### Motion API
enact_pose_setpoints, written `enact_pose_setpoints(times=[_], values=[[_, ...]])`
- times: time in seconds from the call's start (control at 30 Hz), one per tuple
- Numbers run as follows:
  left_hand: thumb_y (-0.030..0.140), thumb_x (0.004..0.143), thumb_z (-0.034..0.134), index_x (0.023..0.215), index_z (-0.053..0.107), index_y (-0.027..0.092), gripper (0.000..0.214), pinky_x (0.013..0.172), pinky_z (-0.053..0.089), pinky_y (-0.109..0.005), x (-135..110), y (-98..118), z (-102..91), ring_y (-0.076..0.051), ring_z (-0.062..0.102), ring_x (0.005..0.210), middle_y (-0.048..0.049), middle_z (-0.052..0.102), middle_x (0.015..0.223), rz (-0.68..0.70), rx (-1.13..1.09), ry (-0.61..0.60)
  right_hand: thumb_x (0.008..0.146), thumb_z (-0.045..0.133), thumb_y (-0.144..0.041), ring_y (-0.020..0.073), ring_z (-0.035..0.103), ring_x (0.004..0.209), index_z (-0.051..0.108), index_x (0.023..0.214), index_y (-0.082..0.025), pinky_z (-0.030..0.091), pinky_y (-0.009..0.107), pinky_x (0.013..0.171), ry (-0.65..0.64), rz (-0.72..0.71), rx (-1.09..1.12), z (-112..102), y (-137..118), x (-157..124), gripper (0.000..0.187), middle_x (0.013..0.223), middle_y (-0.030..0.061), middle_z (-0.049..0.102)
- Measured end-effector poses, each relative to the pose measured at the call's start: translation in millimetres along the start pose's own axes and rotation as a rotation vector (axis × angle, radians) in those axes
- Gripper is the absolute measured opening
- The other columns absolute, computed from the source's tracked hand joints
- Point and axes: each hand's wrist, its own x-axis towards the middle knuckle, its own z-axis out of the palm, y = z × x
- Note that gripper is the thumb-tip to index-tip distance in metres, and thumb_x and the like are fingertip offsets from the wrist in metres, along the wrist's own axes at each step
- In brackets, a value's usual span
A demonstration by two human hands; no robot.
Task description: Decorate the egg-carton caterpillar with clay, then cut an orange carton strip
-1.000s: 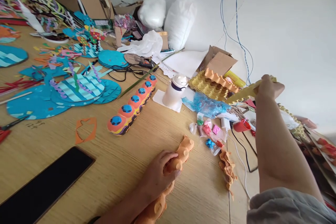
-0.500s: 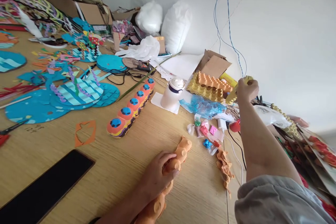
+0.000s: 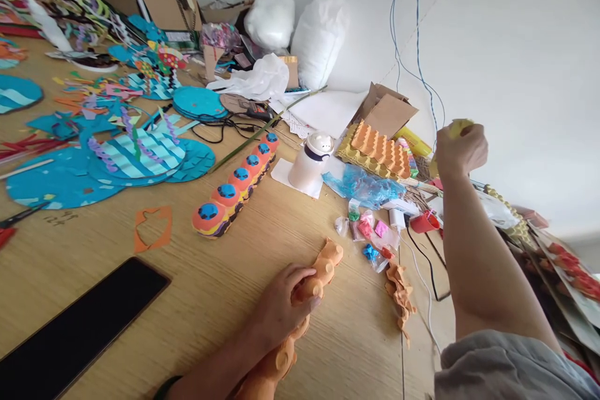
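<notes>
My left hand point(image 3: 288, 306) grips an orange egg carton strip point(image 3: 274, 365) lying lengthwise on the table, its thumb and fingers wrapped round the cups. Out at the right, my raised right hand point(image 3: 462, 147) is closed on a yellow egg carton piece point(image 3: 462, 126), mostly hidden behind the fingers. Left of that hand, an orange egg tray point(image 3: 382, 147) rests on a yellow egg tray point(image 3: 349, 149). A painted egg carton strip point(image 3: 234, 184), orange with blue spots, lies beyond my left hand. Torn orange carton scraps point(image 3: 400, 300) lie to the right of the held strip.
A white lidded cup point(image 3: 307, 165) stands mid-table, near a blue plastic bag point(image 3: 363, 186) and small bags of coloured clay point(image 3: 365, 225). A black phone point(image 3: 84, 325) lies at front left. Blue paper crafts point(image 3: 60, 178) spread behind it. Cables and a red cup point(image 3: 424, 222) are at right.
My right hand has moved right and slightly up, away from the egg trays, with the yellow piece. The orange tray now lies flatter on the yellow one. My left hand stays on its strip.
</notes>
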Motion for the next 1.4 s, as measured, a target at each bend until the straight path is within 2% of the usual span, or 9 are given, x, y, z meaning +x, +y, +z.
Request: enact_pose_setpoints(times=[0.1, 0.2, 0.4, 0.6, 0.73, 0.93, 1.1, 1.23, 1.4], values=[[0.029, 0.083, 0.069, 0.121, 0.069, 0.023, 0.038, 0.102, 0.053, -0.041, 0, 0, -0.2, -0.025, 0.065, 0.115, -0.0078, 0.068, 0.126, 0.0, 0.002, 0.005, 0.089, 0.059, -0.034, 0.0309, 0.061, 0.104, 0.06, 0.119, -0.017, 0.045, 0.047, 0.089, -0.034, -0.11, -0.018, 19, -3, -13, 0.034, 0.111, 0.0158, 0.068], [0.029, 0.083, 0.069, 0.121, 0.069, 0.024, 0.038, 0.101, 0.053, -0.042, -1, -1, 0.0, -0.026, 0.065, 0.114, -0.0077, 0.069, 0.125, 0.009, 0.0, -0.001, 0.093, 0.055, -0.031, 0.0326, 0.053, 0.116, 0.056, 0.122, -0.016, 0.047, 0.049, 0.09, -0.102, -0.243, -0.046, 49, 0, -28, 0.032, 0.114, 0.0157, 0.064], [0.03, 0.081, 0.07, 0.118, 0.07, 0.029, 0.037, 0.099, 0.055, -0.043, 0, -2, 0.4, -0.028, 0.066, 0.112, -0.0055, 0.07, 0.123, -0.006, -0.007, 0.009, 0.095, 0.051, -0.028, 0.0349, 0.049, 0.119, 0.059, 0.123, -0.014, 0.046, 0.043, 0.085, -0.217, -0.422, -0.088, 101, 6, -62, 0.032, 0.119, 0.0182, 0.063], [0.031, 0.079, 0.07, 0.117, 0.071, 0.032, 0.038, 0.1, 0.056, -0.045, 0, 1, -0.3, -0.031, 0.065, 0.115, -0.005, 0.07, 0.124, -0.016, -0.013, 0.009, 0.096, 0.047, -0.023, 0.0349, 0.047, 0.119, 0.06, 0.125, -0.013, 0.044, 0.044, 0.088, -0.304, -0.415, -0.148, 124, 8, -81, 0.033, 0.119, 0.0196, 0.066], [0.032, 0.078, 0.07, 0.117, 0.071, 0.033, 0.038, 0.101, 0.056, -0.046, 0, 2, -0.7, -0.032, 0.065, 0.116, -0.0056, 0.07, 0.124, -0.02, -0.01, 0.01, 0.098, 0.044, -0.023, 0.0349, 0.046, 0.121, 0.06, 0.124, -0.014, 0.045, 0.044, 0.088, -0.316, -0.366, -0.129, 132, 2, -80, 0.032, 0.118, 0.0199, 0.066], [0.031, 0.08, 0.07, 0.118, 0.07, 0.032, 0.038, 0.103, 0.055, -0.046, 0, -2, -1.1, -0.031, 0.064, 0.118, -0.0054, 0.069, 0.125, -0.011, 0.0, -0.001, 0.094, 0.051, -0.023, 0.0361, 0.045, 0.127, 0.062, 0.124, -0.014, 0.048, 0.046, 0.092, -0.388, -0.333, -0.073, 143, -8, -76, 0.034, 0.126, 0.021, 0.065], [0.031, 0.081, 0.07, 0.119, 0.07, 0.031, 0.038, 0.101, 0.055, -0.045, 0, 0, -2.0, -0.03, 0.065, 0.116, -0.0055, 0.069, 0.125, -0.007, -0.003, -0.013, 0.086, 0.062, -0.03, 0.0356, 0.049, 0.126, 0.06, 0.133, -0.015, 0.049, 0.046, 0.097, -0.465, -0.325, 0.01, 148, -6, -82, 0.049, 0.138, 0.0193, 0.061], [0.031, 0.08, 0.071, 0.117, 0.071, 0.03, 0.037, 0.099, 0.056, -0.045, 0, 2, -2.5, -0.03, 0.066, 0.112, -0.0061, 0.071, 0.122, -0.004, -0.004, 0.007, 0.09, 0.052, -0.028, 0.0336, 0.051, 0.129, 0.059, 0.136, -0.015, 0.046, 0.049, 0.105, -0.444, -0.295, 0.087, 139, 2, -92, 0.049, 0.144, 0.0187, 0.058], [0.031, 0.079, 0.07, 0.114, 0.072, 0.031, 0.035, 0.095, 0.057, -0.043, 2, 5, -3.4, -0.028, 0.067, 0.108, -0.0051, 0.071, 0.117, 0.008, -0.002, 0.013, 0.087, 0.046, -0.021, 0.0318, 0.056, 0.126, 0.063, 0.13, -0.015, 0.047, 0.048, 0.104, -0.369, -0.173, 0.156, 106, 21, -103, 0.047, 0.141, 0.0185, 0.061]])
